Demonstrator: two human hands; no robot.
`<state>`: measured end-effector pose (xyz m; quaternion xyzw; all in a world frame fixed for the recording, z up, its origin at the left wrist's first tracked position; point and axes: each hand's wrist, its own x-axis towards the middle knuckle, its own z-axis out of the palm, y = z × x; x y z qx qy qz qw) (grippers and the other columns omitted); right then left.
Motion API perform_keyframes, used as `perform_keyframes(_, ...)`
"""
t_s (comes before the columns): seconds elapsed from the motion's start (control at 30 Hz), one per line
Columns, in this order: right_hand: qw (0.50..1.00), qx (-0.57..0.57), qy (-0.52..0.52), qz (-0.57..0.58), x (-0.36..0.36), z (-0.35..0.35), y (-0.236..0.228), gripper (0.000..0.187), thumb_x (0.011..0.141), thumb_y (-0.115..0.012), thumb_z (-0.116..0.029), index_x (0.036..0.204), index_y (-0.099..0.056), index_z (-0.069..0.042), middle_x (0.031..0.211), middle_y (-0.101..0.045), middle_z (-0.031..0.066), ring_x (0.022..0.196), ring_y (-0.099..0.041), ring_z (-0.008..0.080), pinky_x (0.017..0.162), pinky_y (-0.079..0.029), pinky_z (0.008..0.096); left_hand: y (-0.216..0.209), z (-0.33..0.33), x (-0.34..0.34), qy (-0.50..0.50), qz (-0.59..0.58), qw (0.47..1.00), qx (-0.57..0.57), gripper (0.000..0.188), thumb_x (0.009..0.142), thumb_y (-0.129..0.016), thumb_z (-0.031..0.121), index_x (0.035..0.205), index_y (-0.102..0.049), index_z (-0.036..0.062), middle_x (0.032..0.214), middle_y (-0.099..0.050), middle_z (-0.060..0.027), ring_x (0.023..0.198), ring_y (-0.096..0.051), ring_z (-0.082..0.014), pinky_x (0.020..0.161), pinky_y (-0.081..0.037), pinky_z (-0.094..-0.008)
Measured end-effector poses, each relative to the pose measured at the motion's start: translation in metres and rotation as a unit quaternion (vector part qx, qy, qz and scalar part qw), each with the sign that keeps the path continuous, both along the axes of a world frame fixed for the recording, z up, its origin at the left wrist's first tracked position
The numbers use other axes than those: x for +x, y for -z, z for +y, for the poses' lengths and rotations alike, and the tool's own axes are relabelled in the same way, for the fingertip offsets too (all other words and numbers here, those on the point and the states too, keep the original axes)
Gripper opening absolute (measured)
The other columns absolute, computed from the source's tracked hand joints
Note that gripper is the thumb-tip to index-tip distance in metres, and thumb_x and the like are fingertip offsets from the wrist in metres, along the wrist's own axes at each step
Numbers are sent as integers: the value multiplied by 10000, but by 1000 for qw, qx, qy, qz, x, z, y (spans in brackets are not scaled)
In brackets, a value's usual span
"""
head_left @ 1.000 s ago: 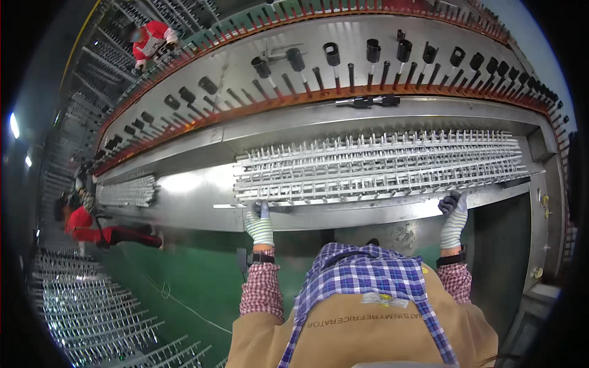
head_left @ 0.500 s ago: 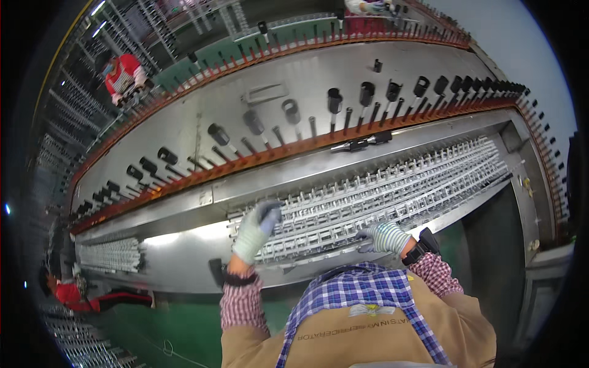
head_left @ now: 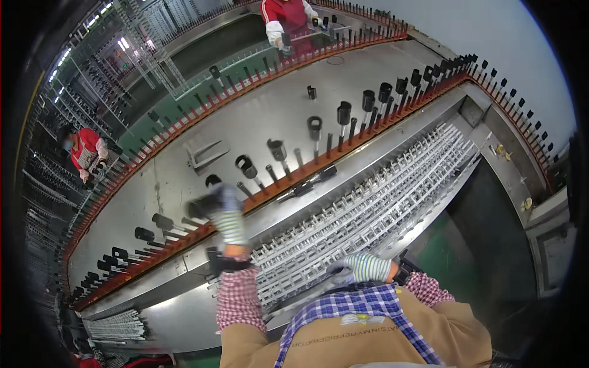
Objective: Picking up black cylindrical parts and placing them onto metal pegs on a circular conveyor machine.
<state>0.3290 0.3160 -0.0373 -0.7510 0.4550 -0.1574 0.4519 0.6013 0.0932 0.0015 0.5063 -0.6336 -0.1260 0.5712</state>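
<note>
My left hand (head_left: 226,216), in a striped glove with grey-coated fingers, is over the orange rail (head_left: 288,183). Blur smears its fingers against a dark cylindrical part (head_left: 197,208), and whether they grip it is unclear. A black open-sided cup (head_left: 246,165) stands on a stem just right of that hand. My right hand (head_left: 362,268), gloved alike, is low at the near edge of the stacked silvery metal racks (head_left: 362,211). Its fingers point left, slightly apart, with nothing visible between them.
Black cups on stems line the looping rail around a metal table (head_left: 178,178). On the table lie a metal frame (head_left: 207,154) and a small black cylinder (head_left: 311,92). A dark tool-like piece (head_left: 310,183) rests beside the rail. Co-workers (head_left: 86,150) stand across the line.
My left hand has moved from above the racks up and left to the rail. My right hand has slid left and down along the racks' near edge. The view has turned.
</note>
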Motion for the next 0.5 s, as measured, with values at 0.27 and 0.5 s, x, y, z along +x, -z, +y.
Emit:
perform_keyframes(0.27,893,12,340,-296,-126,-79,28,332,831,-539,-237,1084,-531,-22,964,-597,120,896,-560,187,791,-444,285,59,-63,-160,91,7,946,310,534,723,-664,344,1097,-500,-1,1005,-562,-126,882,-522,-198,790,-397,-288)
perform_keyframes(0.5,802,-113,501,-307,-253,-238,51,383,813,-557,-183,1137,-463,-1,874,-557,92,723,-526,145,650,-444,253,-33,-23,-159,34,123,988,88,305,792,-597,227,965,-546,-18,872,-581,-97,760,-559,-203,697,-452,-326)
